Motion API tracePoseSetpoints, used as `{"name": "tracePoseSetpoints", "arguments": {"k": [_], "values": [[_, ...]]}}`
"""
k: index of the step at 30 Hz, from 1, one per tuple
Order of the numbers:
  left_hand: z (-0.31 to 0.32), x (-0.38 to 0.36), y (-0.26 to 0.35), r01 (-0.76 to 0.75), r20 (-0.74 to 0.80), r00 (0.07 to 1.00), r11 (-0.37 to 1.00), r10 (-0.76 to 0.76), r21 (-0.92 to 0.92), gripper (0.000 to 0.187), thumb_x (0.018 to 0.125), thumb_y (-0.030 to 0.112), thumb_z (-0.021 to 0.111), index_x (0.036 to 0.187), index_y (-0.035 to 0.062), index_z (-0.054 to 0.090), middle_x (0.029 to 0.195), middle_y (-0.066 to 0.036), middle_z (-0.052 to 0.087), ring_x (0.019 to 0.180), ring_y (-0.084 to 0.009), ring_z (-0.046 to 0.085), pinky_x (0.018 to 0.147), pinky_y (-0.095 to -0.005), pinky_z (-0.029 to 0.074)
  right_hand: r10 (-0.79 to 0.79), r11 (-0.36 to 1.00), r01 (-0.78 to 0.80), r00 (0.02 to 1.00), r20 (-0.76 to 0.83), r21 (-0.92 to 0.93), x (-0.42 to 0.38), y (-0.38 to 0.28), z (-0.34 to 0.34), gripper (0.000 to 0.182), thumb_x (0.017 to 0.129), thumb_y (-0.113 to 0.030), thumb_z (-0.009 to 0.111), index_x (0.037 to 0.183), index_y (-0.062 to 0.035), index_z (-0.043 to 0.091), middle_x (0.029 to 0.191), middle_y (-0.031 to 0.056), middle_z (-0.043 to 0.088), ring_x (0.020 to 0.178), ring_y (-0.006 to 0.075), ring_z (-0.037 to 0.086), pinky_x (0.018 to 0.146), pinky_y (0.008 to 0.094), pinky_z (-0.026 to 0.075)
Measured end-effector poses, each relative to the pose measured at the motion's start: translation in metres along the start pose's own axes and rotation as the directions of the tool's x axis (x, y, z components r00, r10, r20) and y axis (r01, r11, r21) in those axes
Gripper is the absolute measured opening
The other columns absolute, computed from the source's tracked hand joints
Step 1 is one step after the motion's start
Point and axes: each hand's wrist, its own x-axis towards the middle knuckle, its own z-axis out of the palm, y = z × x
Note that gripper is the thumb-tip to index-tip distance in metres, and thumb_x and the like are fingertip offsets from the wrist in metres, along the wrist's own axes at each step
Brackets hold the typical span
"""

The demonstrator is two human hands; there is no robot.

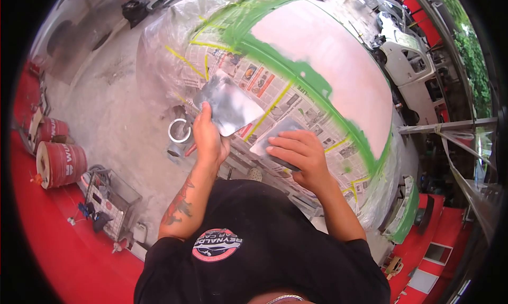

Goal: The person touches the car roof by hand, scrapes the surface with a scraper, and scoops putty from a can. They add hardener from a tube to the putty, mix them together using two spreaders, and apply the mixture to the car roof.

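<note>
My left hand (207, 134) grips a flat, shiny metal plate (233, 105) by its near edge, thumb on top. Dull grey smears cover part of the plate. In my right hand (300, 157) is a wide, thin filler spreader (271, 137), its pale blade angled toward the plate but apart from it. Fingers lie over the top of the spreader, and its underside is hidden. Beyond both hands is a car panel with a large pale pink patch (333, 66) bordered by green (312, 79). Newspaper (286, 100) and yellow tape mask the area below it.
An open can (180, 130) stands at the left below my left hand. Clear plastic sheeting (164, 55) drapes around the car. Red drums (61, 164) and a metal cart (108, 203) are at far left. A stripped vehicle body (405, 63) and a green part (405, 214) are at right.
</note>
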Motion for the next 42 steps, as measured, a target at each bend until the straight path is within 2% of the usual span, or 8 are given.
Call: {"name": "tracePoseSetpoints", "arguments": {"k": [6,13,15,18,22,33,38,42], "values": [[0.02,-0.022,-0.005,0.387,0.007,0.919,0.897,-0.395,-0.211,0.046,0.102,0.036,0.031,0.129,0.0029,0.049,0.123,-0.013,0.059,0.11,-0.0282,0.06,0.096,-0.0433,0.047,-0.033,0.91,0.237,0.859,-0.512,0.339,0.017,-0.012,0.01,0.061,0.067,0.01,0.062,0.123,-0.0127,0.058,0.131,0.0173,0.052,0.115,0.0342,0.054,0.098,0.0438,0.042],[0.012,-0.035,0.001,0.081,0.125,0.989,0.997,-0.078,-0.018,0.043,0.101,0.033,0.039,0.125,-0.0023,0.048,0.119,-0.015,0.059,0.105,-0.0245,0.061,0.091,-0.0382,0.05,0.205,0.961,-0.221,0.973,0.106,0.164,-0.023,0.054,0.05,0.059,0.079,0.013,0.052,0.134,-0.0082,0.048,0.132,0.0169,0.048,0.115,0.0292,0.055,0.099,0.0376,0.043],[0.01,-0.035,-0.003,-0.021,0.161,0.987,0.999,0.015,0.032,0.043,0.102,0.033,0.04,0.125,-0.0024,0.049,0.118,-0.014,0.059,0.104,-0.0232,0.062,0.09,-0.0372,0.05,0.689,0.306,-0.156,0.717,-0.106,0.939,-0.02,0.04,0.047,0.043,0.089,0.003,0.052,0.132,-0.0028,0.048,0.125,0.0105,0.055,0.114,0.019,0.054,0.096,0.034,0.044],[0.001,-0.027,-0.014,-0.127,0.135,0.985,0.982,0.108,0.141,0.042,0.102,0.033,0.04,0.124,-0.002,0.05,0.117,-0.013,0.059,0.102,-0.0205,0.061,0.089,-0.0345,0.05,0.658,0.04,-0.046,0.753,0.008,0.998,-0.008,0.017,0.037,0.033,0.092,0.001,0.05,0.125,0.0023,0.052,0.129,0.0115,0.053,0.117,0.0197,0.053,0.098,0.0361,0.044],[-0.011,-0.017,-0.014,-0.224,0.157,0.969,0.945,0.19,0.239,0.042,0.102,0.033,0.04,0.124,-0.0016,0.049,0.117,-0.012,0.059,0.102,-0.0193,0.06,0.089,-0.0338,0.049,0.288,0.888,-0.339,0.937,0.199,0.311,-0.013,0.022,0.036,0.039,0.084,0.002,0.051,0.124,0.0007,0.052,0.121,0.0176,0.057,0.109,0.0338,0.057,0.093,0.0388,0.045],[-0.06,-0.015,-0.003,-0.007,-0.023,1.0,0.988,0.01,0.151,0.045,0.102,0.033,0.04,0.126,-0.004,0.047,0.12,-0.015,0.058,0.106,-0.0239,0.061,0.092,-0.0387,0.05,0.572,0.799,-0.545,0.819,-0.045,0.254,-0.067,0.061,0.038,0.05,0.075,0.007,0.047,0.123,-0.0069,0.055,0.104,0.0156,0.062,0.1,0.0313,0.061,0.088,0.0375,0.048],[-0.08,-0.013,0.002,0.103,-0.099,0.991,0.987,-0.091,0.124,0.046,0.102,0.034,0.039,0.128,-0.0031,0.046,0.121,-0.016,0.058,0.108,-0.026,0.061,0.093,-0.0394,0.05,0.966,-0.049,-0.202,0.241,0.098,0.978,-0.115,0.061,0.076,0.043,0.078,0.009,0.05,0.119,-0.0005,0.055,0.105,0.0086,0.064,0.098,0.019,0.061,0.089,0.0326,0.048],[-0.07,-0.011,-0.001,0.141,-0.115,0.985,0.983,-0.127,0.121,0.044,0.102,0.033,0.039,0.127,-0.0029,0.046,0.12,-0.014,0.058,0.107,-0.0235,0.06,0.092,-0.0375,0.05,0.969,-0.235,0.039,0.093,0.23,0.971,-0.134,0.076,0.08,0.04,0.078,0.008,0.053,0.118,0.0019,0.054,0.105,0.0062,0.063,0.093,0.0181,0.062,0.086,0.031,0.048]]}}
